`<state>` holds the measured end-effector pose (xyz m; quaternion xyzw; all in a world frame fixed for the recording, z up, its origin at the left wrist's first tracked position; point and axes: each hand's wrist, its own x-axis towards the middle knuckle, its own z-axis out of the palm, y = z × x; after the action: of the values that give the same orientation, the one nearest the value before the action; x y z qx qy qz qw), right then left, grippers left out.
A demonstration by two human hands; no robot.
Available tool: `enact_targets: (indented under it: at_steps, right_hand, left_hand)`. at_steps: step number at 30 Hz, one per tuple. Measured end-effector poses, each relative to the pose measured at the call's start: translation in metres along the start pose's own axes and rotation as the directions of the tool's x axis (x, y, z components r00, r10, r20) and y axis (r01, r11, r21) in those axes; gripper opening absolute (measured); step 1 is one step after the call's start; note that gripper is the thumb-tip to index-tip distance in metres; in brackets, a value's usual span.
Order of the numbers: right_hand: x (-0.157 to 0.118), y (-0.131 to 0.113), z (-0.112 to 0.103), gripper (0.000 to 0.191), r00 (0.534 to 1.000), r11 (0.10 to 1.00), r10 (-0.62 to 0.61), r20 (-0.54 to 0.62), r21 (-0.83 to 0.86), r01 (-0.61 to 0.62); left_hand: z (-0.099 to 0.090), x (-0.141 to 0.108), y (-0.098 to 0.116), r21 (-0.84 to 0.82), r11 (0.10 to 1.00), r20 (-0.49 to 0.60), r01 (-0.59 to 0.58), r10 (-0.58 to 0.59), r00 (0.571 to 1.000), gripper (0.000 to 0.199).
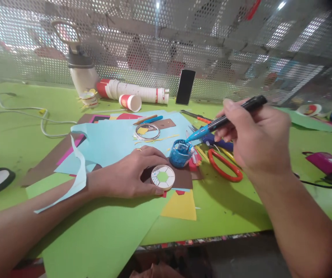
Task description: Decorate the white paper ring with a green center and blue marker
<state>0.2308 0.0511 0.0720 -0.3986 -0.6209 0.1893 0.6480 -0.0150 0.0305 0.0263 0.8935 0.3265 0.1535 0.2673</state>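
Observation:
My left hand (133, 170) curves around a small round white disc (162, 177) with a green hexagon and black lines, thumb against its near edge. Just behind the disc stands an open jar of blue paint (180, 156), its walls smeared blue. In my right hand (258, 135) is a black pen-shaped tool (223, 120) with a tapered blue end. That tip points down to the left, at the jar's mouth. A curled strip of light blue paper (80, 179) lies over my left forearm.
Orange-handled scissors (225, 166) lie right of the jar. Light blue paper (108, 133), a green sheet (104, 227) and a roll of tape (147, 132) are around my left hand. Stacked paper cups (139, 92), a phone (185, 87) and a spray bottle (81, 69) stand behind.

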Motion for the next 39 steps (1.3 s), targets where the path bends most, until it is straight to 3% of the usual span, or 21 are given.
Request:
enact_targets:
  at_steps: [7, 11, 18, 30, 35, 39]
  right_hand:
    - [-0.008, -0.003, 0.001, 0.023, 0.991, 0.993, 0.105, 0.085, -0.07, -0.099]
    - [-0.009, 0.002, 0.002, 0.019, 0.975, 0.984, 0.176, 0.133, -0.027, -0.174]
    - [-0.007, 0.004, 0.006, 0.029, 0.939, 0.969, 0.227, 0.259, -0.161, -0.189]
    - [-0.011, -0.003, 0.007, 0.017, 0.802, 0.923, 0.286, 0.525, -0.377, -0.083]
    - [-0.014, -0.004, 0.008, 0.018, 0.783, 0.901, 0.263, 0.564, -0.434, 0.01]
    - [-0.014, 0.0, 0.007, 0.02, 0.797, 0.894, 0.254, 0.548, -0.447, 0.022]
  left_hand:
    - [0.006, 0.0, -0.003, -0.017, 1.0, -0.037, 0.017, -0.018, 0.999, 0.048]
    - [0.009, -0.002, -0.005, -0.003, 1.0, -0.058, 0.023, -0.023, 0.998, 0.045]
    - [0.011, -0.002, -0.003, 0.036, 0.997, -0.058, 0.062, -0.06, 0.997, 0.045]
    - [0.005, -0.004, -0.005, 0.007, 0.999, -0.008, 0.046, -0.046, 0.999, 0.054]
    - [0.002, 0.001, -0.003, -0.005, 1.0, 0.003, -0.015, 0.015, 1.0, 0.044]
    - [0.003, 0.001, -0.005, 0.006, 0.999, -0.021, -0.039, 0.039, 0.999, 0.046]
